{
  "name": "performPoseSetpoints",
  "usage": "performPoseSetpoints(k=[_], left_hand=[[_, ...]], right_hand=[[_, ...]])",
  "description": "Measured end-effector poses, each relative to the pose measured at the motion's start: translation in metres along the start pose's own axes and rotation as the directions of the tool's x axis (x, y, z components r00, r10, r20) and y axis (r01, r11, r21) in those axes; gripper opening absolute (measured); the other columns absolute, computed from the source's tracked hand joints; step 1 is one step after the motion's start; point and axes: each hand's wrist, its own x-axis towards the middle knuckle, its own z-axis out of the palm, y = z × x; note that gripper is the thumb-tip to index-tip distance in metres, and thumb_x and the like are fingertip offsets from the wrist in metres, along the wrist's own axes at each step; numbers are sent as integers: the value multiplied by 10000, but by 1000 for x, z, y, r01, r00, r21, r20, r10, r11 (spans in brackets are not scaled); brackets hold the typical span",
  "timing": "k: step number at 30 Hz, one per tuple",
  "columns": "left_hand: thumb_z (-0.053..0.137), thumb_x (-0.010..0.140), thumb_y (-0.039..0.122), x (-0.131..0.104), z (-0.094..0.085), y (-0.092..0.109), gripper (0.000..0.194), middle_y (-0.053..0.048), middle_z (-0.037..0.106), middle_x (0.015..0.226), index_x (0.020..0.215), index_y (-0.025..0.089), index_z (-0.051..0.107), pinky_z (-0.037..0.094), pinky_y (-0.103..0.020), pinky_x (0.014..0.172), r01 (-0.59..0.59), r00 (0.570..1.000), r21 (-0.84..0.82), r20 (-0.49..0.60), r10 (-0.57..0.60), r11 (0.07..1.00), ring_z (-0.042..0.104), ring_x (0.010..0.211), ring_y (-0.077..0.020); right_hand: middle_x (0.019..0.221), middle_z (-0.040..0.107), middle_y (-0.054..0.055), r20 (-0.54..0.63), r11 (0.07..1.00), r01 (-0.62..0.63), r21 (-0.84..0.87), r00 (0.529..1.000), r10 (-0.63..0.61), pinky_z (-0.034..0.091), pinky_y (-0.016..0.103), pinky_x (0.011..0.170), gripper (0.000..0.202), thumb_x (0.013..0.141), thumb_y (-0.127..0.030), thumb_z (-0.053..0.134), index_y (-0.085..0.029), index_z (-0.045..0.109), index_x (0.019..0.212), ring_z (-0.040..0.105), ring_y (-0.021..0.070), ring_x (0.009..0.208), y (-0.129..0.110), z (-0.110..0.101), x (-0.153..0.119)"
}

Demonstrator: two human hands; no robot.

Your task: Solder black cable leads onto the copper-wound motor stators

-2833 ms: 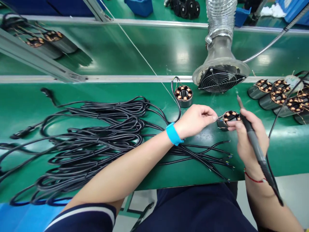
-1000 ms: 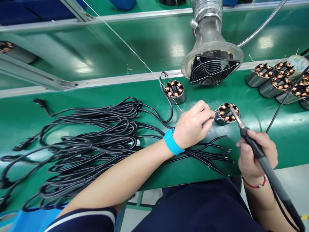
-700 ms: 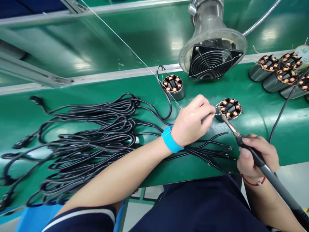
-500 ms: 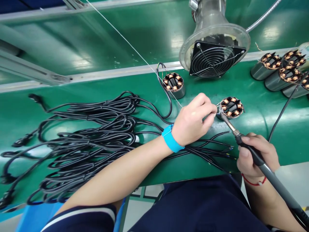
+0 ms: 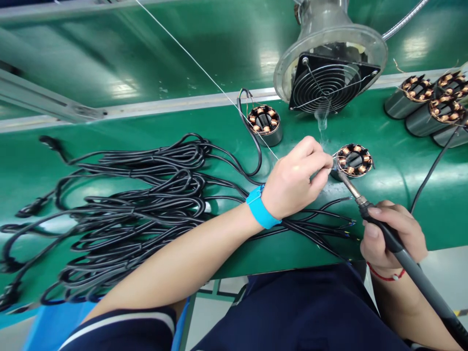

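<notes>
My right hand (image 5: pixel 395 236) grips a soldering iron (image 5: pixel 393 239), its metal tip touching the left rim of a motor stator (image 5: pixel 354 161) with copper windings. My left hand (image 5: pixel 298 180), wearing a blue wristband (image 5: pixel 262 207), is pinched just left of that rim. A thin strand of solder wire (image 5: pixel 197 63) runs down from the upper left into this hand. Fine leads between fingertips and stator are too small to tell apart. Pale smoke (image 5: pixel 321 121) rises from the joint. Another stator (image 5: pixel 265 124) with a black cable attached stands behind my left hand.
Bundled black power cords (image 5: pixel 146 209) cover the bench's left side; their stripped ends (image 5: pixel 347 229) lie below my hands. A fume extractor with a fan grille (image 5: pixel 327 87) hangs above. Several stators (image 5: pixel 409 97) stand at the right. A metal rail (image 5: pixel 153 107) edges the green bench (image 5: pixel 409 190).
Smoke now drifts up toward the fan from the iron's tip. Both hands keep nearly the same pose at the stator; the view has shifted slightly.
</notes>
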Motion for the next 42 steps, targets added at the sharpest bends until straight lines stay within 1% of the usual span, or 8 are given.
performPoseSetpoints(k=[12, 16, 20, 26, 33, 35, 39, 42], left_hand=[[510, 886, 73, 0, 3, -1, 151, -31, 571, 841, 823, 151, 622, 438, -222, 594, -49, 998, 0, -51, 49, 999, 542, 729, -105], [515, 890, 77, 0, 2, -2, 145, -34, 575, 846, 832, 150, 626, 448, -227, 600, -46, 997, 8, -54, 47, 999, 543, 725, -107], [520, 883, 73, 0, 2, -2, 139, -32, 569, 842, 836, 148, 627, 446, -219, 595, -52, 997, 8, -57, 52, 999, 541, 717, -103], [515, 898, 95, 0, 3, -3, 138, -31, 571, 858, 846, 157, 627, 445, -214, 592, -28, 999, 11, -31, 28, 1000, 533, 700, -97], [528, 866, 84, 2, -1, -3, 109, -41, 588, 917, 924, 154, 588, 464, -246, 666, 106, 994, -147, 52, -100, 983, 525, 710, -100], [579, 830, 118, 6, -6, -6, 153, -39, 602, 926, 979, 143, 559, 451, -245, 635, 317, 943, -268, 193, -271, 910, 509, 646, -84], [590, 831, 268, 17, -17, -11, 138, 17, 556, 691, 783, 140, 573, 374, -216, 540, 691, 700, -396, 575, -423, 605, 451, 538, -67], [619, 778, 295, 23, -21, -12, 177, 35, 525, 615, 694, 139, 602, 286, -199, 498, 781, 625, -469, 590, -511, 413, 373, 513, -54]], right_hand=[[783, 673, 23, -5, 997, -15, -78, 1000, 14, 530, 316, 551, 468, 827, -143, 664, -231, 613, 1284, 621, 168, 636, -1, 0, 6], [999, 739, 35, -20, 979, -201, -11, 979, 201, 602, 359, 617, 506, 899, -221, 618, -304, 518, 1388, 727, 212, 771, -1, 1, 12], [942, 756, 16, 35, 939, -344, 17, 939, 343, 604, 454, 860, 404, 956, -300, 541, -294, 518, 1359, 739, 227, 878, 0, 0, 30], [1171, 715, 43, 229, 957, -274, -94, 930, 289, 547, 432, 987, 457, 913, -278, 614, -278, 493, 1354, 651, 230, 1164, 4, -2, 48], [1034, 746, 24, 214, 948, -293, -125, 925, 314, 514, 466, 1004, 400, 921, -264, 581, -293, 519, 1315, 650, 237, 1142, 11, 1, 50], [1072, 739, 37, 231, 943, -297, -153, 917, 326, 501, 476, 1011, 414, 912, -244, 568, -289, 504, 1319, 653, 240, 1134, 18, 3, 57], [1187, 705, 50, 383, 951, -287, -118, 870, 310, 491, 487, 1006, 452, 891, -199, 527, -294, 468, 1329, 646, 241, 1152, 36, 11, 71], [1155, 711, 32, 416, 943, -324, -76, 849, 325, 497, 474, 988, 436, 896, -190, 492, -310, 471, 1314, 630, 232, 1167, 45, 18, 72]])
